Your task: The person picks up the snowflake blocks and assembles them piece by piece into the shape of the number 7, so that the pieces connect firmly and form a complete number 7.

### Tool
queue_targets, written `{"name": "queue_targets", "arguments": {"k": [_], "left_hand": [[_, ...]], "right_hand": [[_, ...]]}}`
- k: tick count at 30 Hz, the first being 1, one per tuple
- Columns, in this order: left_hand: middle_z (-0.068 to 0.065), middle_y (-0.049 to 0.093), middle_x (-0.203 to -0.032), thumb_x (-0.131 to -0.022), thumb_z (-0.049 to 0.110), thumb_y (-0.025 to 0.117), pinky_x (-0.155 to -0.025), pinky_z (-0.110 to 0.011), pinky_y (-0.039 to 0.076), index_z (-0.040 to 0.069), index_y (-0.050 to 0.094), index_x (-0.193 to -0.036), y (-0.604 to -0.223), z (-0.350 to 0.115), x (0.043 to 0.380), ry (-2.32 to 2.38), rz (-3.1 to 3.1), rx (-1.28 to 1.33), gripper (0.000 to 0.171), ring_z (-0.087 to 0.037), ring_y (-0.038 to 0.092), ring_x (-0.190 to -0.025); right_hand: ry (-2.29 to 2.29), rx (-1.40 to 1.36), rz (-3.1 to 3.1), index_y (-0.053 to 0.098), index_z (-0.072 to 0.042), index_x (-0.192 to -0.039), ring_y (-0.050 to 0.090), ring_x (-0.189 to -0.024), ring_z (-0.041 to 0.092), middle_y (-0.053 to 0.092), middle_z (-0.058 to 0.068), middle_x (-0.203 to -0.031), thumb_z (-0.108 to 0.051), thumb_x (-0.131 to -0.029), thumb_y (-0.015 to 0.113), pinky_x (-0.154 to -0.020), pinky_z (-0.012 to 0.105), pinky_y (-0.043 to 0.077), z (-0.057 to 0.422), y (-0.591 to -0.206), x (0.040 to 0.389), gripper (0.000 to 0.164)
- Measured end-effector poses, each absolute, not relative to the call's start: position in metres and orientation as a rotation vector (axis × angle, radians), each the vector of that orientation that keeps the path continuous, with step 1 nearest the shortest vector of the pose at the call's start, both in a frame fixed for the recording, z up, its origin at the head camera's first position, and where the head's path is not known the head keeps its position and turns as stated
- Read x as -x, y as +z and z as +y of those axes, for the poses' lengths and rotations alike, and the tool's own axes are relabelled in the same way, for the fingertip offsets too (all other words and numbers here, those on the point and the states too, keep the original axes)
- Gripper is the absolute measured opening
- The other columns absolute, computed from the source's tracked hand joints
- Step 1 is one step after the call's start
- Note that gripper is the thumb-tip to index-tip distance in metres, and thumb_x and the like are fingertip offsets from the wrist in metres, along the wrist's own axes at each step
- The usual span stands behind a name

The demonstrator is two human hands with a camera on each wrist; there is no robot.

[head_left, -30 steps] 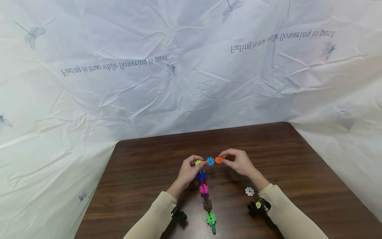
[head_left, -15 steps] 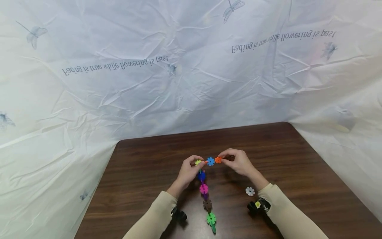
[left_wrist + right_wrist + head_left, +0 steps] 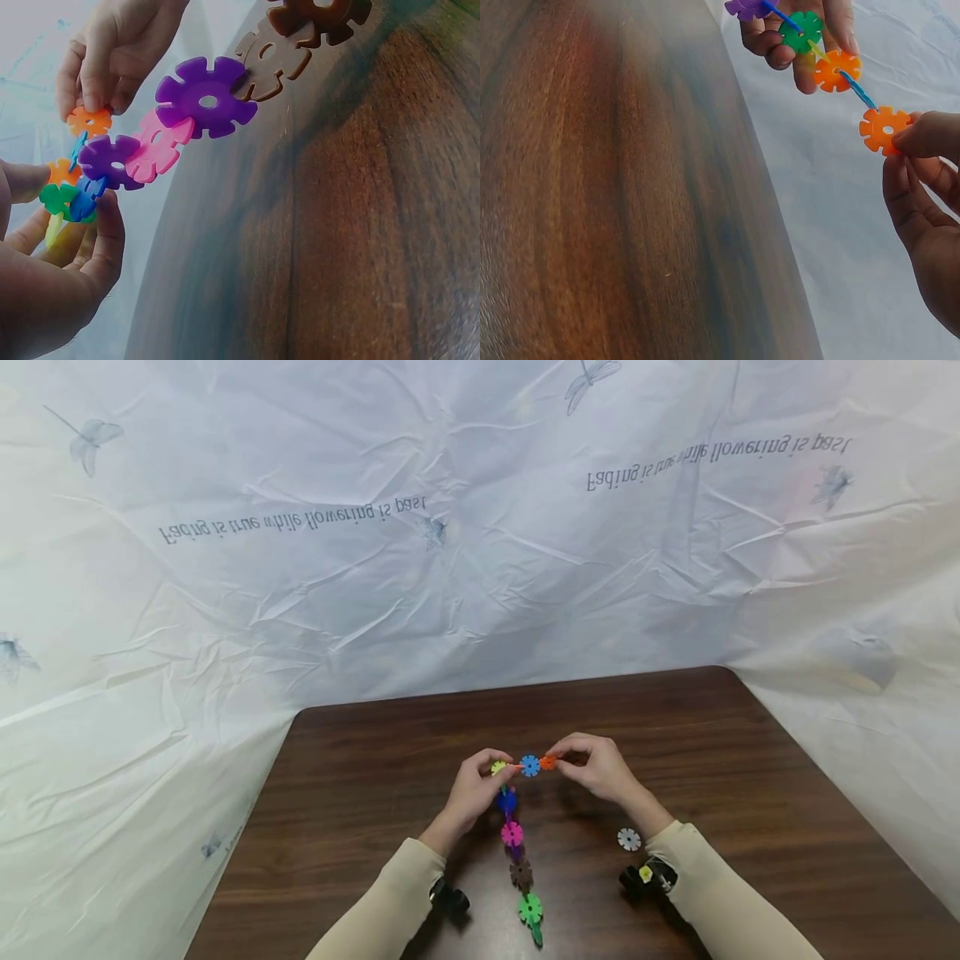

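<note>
A chain of slotted, flower-shaped interlocking discs hangs between and below the hands. My left hand [image 3: 474, 789] pinches its upper end, around an orange disc [image 3: 837, 71] and a yellow disc [image 3: 498, 768]. Just right of those fingers a light blue disc [image 3: 530, 766] faces the head camera. My right hand [image 3: 597, 766] pinches another orange disc [image 3: 885, 130] between thumb and fingers, its rim meeting the blue one's edge. Lower down the chain come a dark blue disc [image 3: 507, 802], a pink disc [image 3: 512, 834], a brown disc [image 3: 521, 872] and a green disc [image 3: 530, 908].
A loose white disc [image 3: 629, 839] lies on the dark wooden table [image 3: 360, 827], near the right forearm. Black wrist cameras sit at both cuffs, the left camera [image 3: 450, 900] close to the chain. Pale printed cloth [image 3: 480, 593] rises behind the table's far edge.
My right hand has shifted very slightly left, bringing its orange disc against the light blue disc's edge. The left hand and the lower chain stay nearly still.
</note>
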State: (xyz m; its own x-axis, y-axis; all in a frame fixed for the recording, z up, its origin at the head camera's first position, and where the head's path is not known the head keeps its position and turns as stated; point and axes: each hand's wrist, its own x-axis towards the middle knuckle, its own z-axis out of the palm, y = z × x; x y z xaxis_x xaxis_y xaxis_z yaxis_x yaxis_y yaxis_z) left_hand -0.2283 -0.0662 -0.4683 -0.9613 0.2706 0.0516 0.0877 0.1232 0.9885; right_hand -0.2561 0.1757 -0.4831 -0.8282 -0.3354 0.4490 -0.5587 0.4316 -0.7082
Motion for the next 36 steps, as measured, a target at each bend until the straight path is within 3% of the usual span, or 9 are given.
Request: {"name": "queue_targets", "arguments": {"k": [14, 22, 27, 36], "left_hand": [[-0.02, 0.071, -0.106, -0.097, 0.011, 0.06, -0.075, -0.034, 0.056, -0.005, 0.063, -0.114, -0.47, -0.066, 0.23, 1.967, 2.234, -0.372, 0.024, -0.05, 0.064, -0.092], [-0.021, 0.072, -0.105, -0.096, 0.01, 0.061, -0.073, -0.034, 0.057, -0.007, 0.063, -0.113, -0.483, -0.065, 0.238, 1.992, 2.238, -0.336, 0.024, -0.041, 0.069, -0.085], [-0.023, 0.071, -0.104, -0.094, 0.016, 0.065, -0.072, -0.032, 0.057, -0.004, 0.065, -0.111, -0.502, -0.064, 0.249, 2.04, 2.216, -0.313, 0.026, -0.034, 0.07, -0.081], [-0.018, 0.073, -0.099, -0.093, 0.014, 0.066, -0.071, -0.031, 0.057, -0.002, 0.066, -0.11, -0.497, -0.064, 0.246, 2.059, 2.184, -0.239, 0.023, -0.037, 0.069, -0.081]], "right_hand": [[1.251, -0.829, -2.404, 0.076, -0.013, -0.096, 0.064, -0.074, 0.009, 0.07, 0.001, -0.094, -0.001, -0.083, 0.073, -0.064, 0.025, 0.055, 0.172, -0.485, 0.256, 0.018], [1.183, -0.876, -2.372, 0.076, -0.011, -0.095, 0.064, -0.076, 0.01, 0.07, 0.001, -0.094, 0.0, -0.083, 0.073, -0.065, 0.041, 0.057, 0.168, -0.486, 0.254, 0.017], [1.091, -0.908, -2.364, 0.076, -0.011, -0.096, 0.063, -0.077, 0.01, 0.069, 0.0, -0.096, 0.001, -0.083, 0.073, -0.063, 0.036, 0.056, 0.166, -0.486, 0.253, 0.018], [1.002, -0.949, -2.293, 0.076, -0.01, -0.094, 0.065, -0.081, 0.015, 0.069, 0.003, -0.096, 0.002, -0.081, 0.074, -0.06, 0.036, 0.054, 0.163, -0.487, 0.252, 0.018]]}}
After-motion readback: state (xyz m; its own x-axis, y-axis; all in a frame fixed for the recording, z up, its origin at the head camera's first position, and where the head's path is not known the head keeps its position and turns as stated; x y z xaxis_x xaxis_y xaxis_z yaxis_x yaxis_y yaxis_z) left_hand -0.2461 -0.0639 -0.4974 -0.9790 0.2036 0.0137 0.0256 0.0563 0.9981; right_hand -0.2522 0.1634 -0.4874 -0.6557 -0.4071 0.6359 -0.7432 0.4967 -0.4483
